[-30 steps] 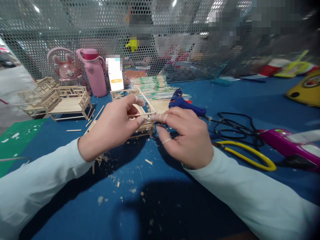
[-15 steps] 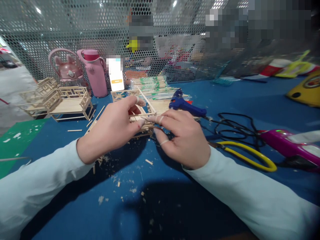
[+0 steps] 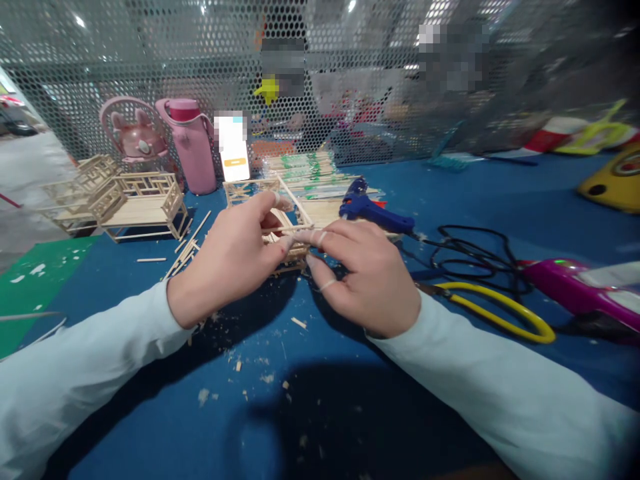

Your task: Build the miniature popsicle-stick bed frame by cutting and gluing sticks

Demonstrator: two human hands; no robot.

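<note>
Between my hands stands a small frame of thin wooden sticks (image 3: 295, 200), partly hidden behind my fingers. My left hand (image 3: 235, 247) grips its near left side with thumb and fingers, white wraps on the fingertips. From the right, my right hand (image 3: 363, 270) pinches at the frame's near right corner, its wrapped fingertips close to my left thumb. Any small piece between the right fingertips is too hidden to make out. Just behind the right hand lies a blue glue gun (image 3: 375, 213).
Miniature stick benches (image 3: 145, 210), a pink bottle (image 3: 193, 147) and a lit phone (image 3: 234, 150) stand at the back left. Bundled sticks (image 3: 310, 167) lie behind the frame. Yellow-handled pliers (image 3: 495, 310), black cable (image 3: 470, 253) and a purple tool (image 3: 575, 287) are on the right.
My left hand and forearm have shifted slightly right, with the left thumb closer to the right fingertips. The right hand has hardly moved; the view has shifted slightly.
</note>
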